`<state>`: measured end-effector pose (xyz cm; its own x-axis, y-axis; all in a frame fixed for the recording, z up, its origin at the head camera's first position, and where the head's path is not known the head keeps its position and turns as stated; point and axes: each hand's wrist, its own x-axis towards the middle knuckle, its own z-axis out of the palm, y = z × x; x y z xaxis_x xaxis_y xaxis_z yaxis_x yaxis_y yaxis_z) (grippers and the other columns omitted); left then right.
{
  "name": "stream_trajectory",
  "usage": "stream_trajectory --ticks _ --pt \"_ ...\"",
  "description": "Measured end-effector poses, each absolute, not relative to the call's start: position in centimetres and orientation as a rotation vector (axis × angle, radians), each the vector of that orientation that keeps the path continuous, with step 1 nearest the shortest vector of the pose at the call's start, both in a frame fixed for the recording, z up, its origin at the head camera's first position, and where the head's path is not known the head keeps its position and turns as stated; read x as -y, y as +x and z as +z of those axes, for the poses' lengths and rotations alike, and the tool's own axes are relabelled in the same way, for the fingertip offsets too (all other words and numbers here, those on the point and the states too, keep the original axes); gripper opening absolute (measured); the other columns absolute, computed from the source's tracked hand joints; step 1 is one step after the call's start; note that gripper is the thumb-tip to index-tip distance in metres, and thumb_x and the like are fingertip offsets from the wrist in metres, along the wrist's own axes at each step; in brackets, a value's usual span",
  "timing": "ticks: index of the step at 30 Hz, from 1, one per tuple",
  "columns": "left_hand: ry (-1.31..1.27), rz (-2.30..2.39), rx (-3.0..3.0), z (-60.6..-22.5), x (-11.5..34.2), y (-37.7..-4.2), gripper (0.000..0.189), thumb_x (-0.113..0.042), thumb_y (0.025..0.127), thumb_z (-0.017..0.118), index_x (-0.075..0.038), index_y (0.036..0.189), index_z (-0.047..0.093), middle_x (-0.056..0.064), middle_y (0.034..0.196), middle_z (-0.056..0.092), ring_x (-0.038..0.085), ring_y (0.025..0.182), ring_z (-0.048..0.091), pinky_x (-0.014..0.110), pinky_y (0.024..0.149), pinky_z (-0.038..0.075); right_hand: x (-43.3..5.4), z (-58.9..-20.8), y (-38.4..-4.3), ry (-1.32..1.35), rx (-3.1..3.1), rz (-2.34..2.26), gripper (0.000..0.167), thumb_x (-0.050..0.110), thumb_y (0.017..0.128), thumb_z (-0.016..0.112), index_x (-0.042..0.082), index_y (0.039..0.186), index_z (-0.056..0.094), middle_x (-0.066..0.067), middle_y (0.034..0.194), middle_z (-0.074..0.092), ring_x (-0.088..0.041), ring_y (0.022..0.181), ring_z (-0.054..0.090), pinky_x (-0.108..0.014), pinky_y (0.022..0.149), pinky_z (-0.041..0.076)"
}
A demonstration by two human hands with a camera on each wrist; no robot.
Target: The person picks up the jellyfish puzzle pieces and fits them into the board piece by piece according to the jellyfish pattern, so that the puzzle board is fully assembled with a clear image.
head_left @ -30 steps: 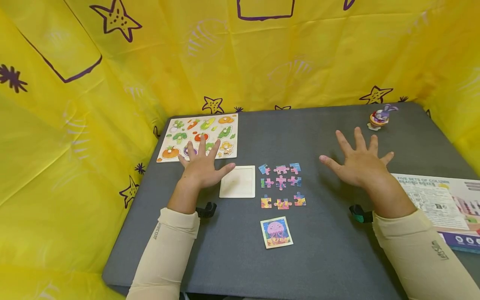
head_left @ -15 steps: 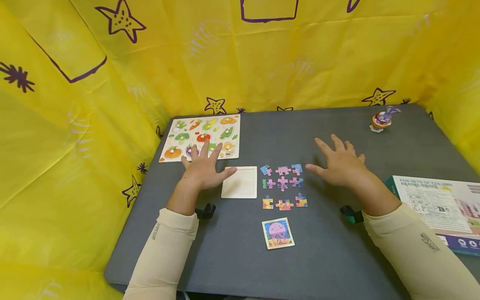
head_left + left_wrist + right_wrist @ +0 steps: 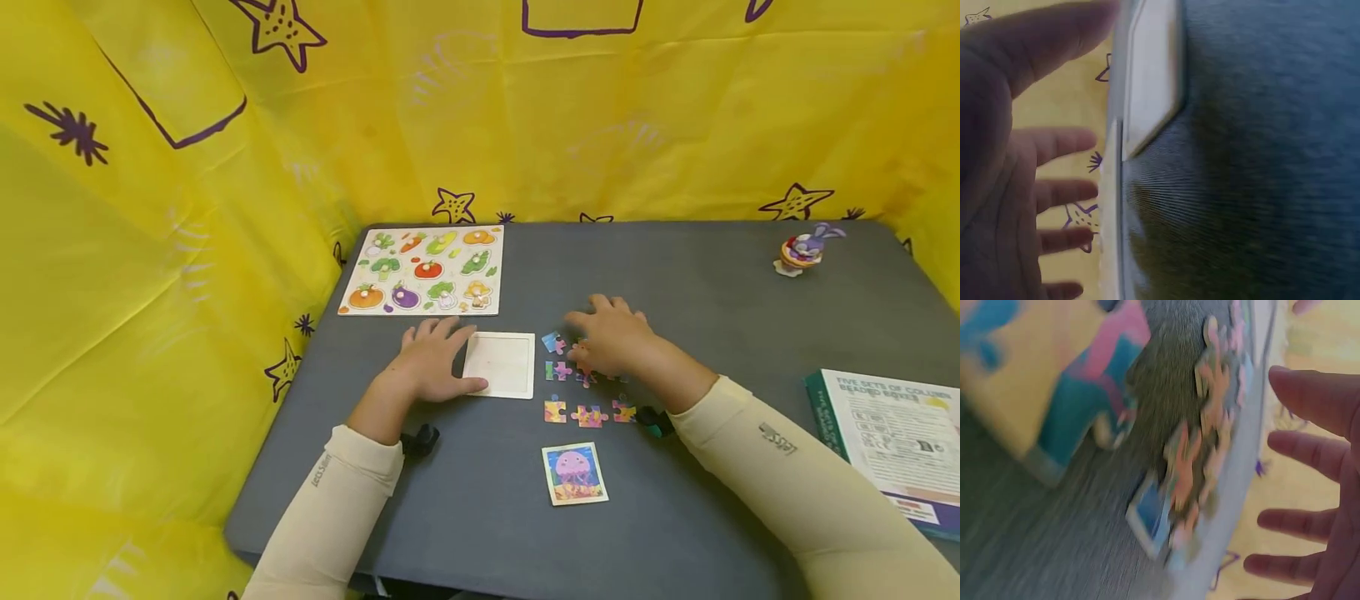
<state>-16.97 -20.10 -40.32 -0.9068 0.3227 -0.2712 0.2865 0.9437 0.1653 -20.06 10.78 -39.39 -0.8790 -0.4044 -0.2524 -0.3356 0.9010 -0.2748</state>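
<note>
My left hand (image 3: 433, 362) is at the left edge of a small square wooden puzzle tray (image 3: 504, 367), its thumb overlapping the lower left corner and its fingers spread. In the left wrist view the tray (image 3: 1155, 69) lies beyond the thumb, and nothing sits between the fingers. Over the upper right of several jigsaw pieces (image 3: 589, 416) hovers my right hand (image 3: 617, 337), fingers loosely bent downward; it hides some pieces. The right wrist view shows its fingers apart, with blurred pieces (image 3: 1182, 469) beside them. Below the pieces lies a square jellyfish picture (image 3: 574, 473).
A vegetable peg board (image 3: 427, 271) lies at the back left of the grey table (image 3: 690, 275). At the back right stands a small purple rabbit-eared figure (image 3: 802, 248). A flat box (image 3: 892, 442) is at the right edge. Yellow cloth (image 3: 555, 125) surrounds the table.
My right hand has moved left and down over the jigsaw pieces, its fingers bending. The left hand has shifted beside the tray, its thumb coming down onto the corner area. The head view has shifted slightly.
</note>
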Motion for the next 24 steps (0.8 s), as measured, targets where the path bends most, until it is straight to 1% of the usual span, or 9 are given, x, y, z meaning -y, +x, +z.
stream_trajectory --ticks 2,5,8,11,14,16,19,21,24 --pt "0.516 0.169 -2.777 -40.7 20.1 -16.8 0.090 -0.069 0.086 0.066 -0.024 0.158 0.039 0.009 0.166 0.028 0.039 0.151 0.024 0.065 0.119 0.018 -9.9 -39.6 -20.5 -0.585 -2.752 -0.302 0.057 0.041 0.097 0.069 0.027 0.150 0.053 -0.023 0.161 0.029 -0.054 0.144 0.029 -0.075 0.105 0.032" --pt "0.578 0.182 -2.751 -41.0 20.2 -16.5 0.082 -0.062 0.087 0.069 -0.023 0.154 0.045 0.008 0.164 0.035 0.037 0.150 0.028 0.062 0.119 0.020 -8.9 -39.9 -21.1 -0.621 -2.745 -0.274 0.049 0.038 0.097 0.070 0.027 0.144 0.059 -0.022 0.157 0.035 -0.052 0.142 0.033 -0.072 0.105 0.036" --pt "0.601 0.187 -2.746 -41.1 20.2 -16.1 0.077 -0.057 0.088 0.071 -0.023 0.153 0.047 0.008 0.162 0.038 0.035 0.148 0.031 0.059 0.119 0.022 -8.3 -40.1 -21.5 -0.662 -2.750 -0.264 0.040 0.034 0.097 0.070 0.024 0.135 0.065 -0.022 0.152 0.041 -0.051 0.138 0.038 -0.069 0.103 0.039" --pt "0.615 0.180 -2.752 -41.2 20.2 -15.7 0.074 -0.055 0.089 0.071 -0.023 0.152 0.048 0.009 0.161 0.039 0.035 0.147 0.033 0.058 0.119 0.023 -8.1 -40.2 -21.7 -0.701 -2.760 -0.278 0.032 0.031 0.095 0.073 0.019 0.125 0.070 -0.022 0.145 0.047 -0.047 0.131 0.043 -0.065 0.101 0.041" --pt "0.624 0.167 -2.768 -41.2 20.0 -15.2 0.072 -0.053 0.090 0.072 -0.023 0.151 0.050 0.010 0.160 0.040 0.036 0.146 0.035 0.058 0.118 0.025 -8.0 -40.2 -22.1 -0.754 -2.772 -0.320 0.027 0.026 0.091 0.078 0.012 0.114 0.071 -0.019 0.130 0.057 -0.041 0.117 0.050 -0.058 0.096 0.045" --pt "0.625 0.159 -2.780 -41.2 19.9 -14.9 0.070 -0.052 0.090 0.072 -0.022 0.150 0.051 0.010 0.160 0.041 0.036 0.145 0.036 0.057 0.117 0.026 -8.0 -40.1 -22.3 -0.772 -2.762 -0.371 0.025 0.022 0.089 0.081 0.009 0.107 0.069 -0.015 0.115 0.063 -0.036 0.105 0.055 -0.051 0.090 0.047" --pt "0.620 0.141 -2.796 -41.2 19.7 -14.6 0.067 -0.050 0.091 0.071 -0.022 0.149 0.052 0.010 0.158 0.043 0.034 0.143 0.038 0.056 0.116 0.028 -8.0 -39.9 -22.8 -0.736 -2.703 -0.504 0.022 0.015 0.087 0.081 0.007 0.100 0.066 -0.008 0.094 0.066 -0.027 0.088 0.059 -0.042 0.080 0.049" --pt "0.608 0.123 -2.803 -41.2 19.5 -14.4 0.065 -0.049 0.092 0.070 -0.022 0.149 0.052 0.009 0.158 0.044 0.033 0.143 0.039 0.055 0.116 0.028 -8.0 -39.7 -23.0 -0.678 -2.662 -0.603 0.019 0.013 0.088 0.081 0.008 0.097 0.065 -0.005 0.088 0.067 -0.023 0.082 0.061 -0.039 0.076 0.050" --pt "0.583 0.104 -2.806 -41.3 19.3 -14.1 0.063 -0.048 0.094 0.069 -0.023 0.149 0.053 0.009 0.159 0.044 0.032 0.144 0.038 0.054 0.117 0.028 -7.5 -39.6 -23.2 -0.620 -2.606 -0.749 0.016 0.015 0.089 0.080 0.008 0.095 0.066 -0.004 0.086 0.068 -0.021 0.079 0.061 -0.036 0.073 0.049"
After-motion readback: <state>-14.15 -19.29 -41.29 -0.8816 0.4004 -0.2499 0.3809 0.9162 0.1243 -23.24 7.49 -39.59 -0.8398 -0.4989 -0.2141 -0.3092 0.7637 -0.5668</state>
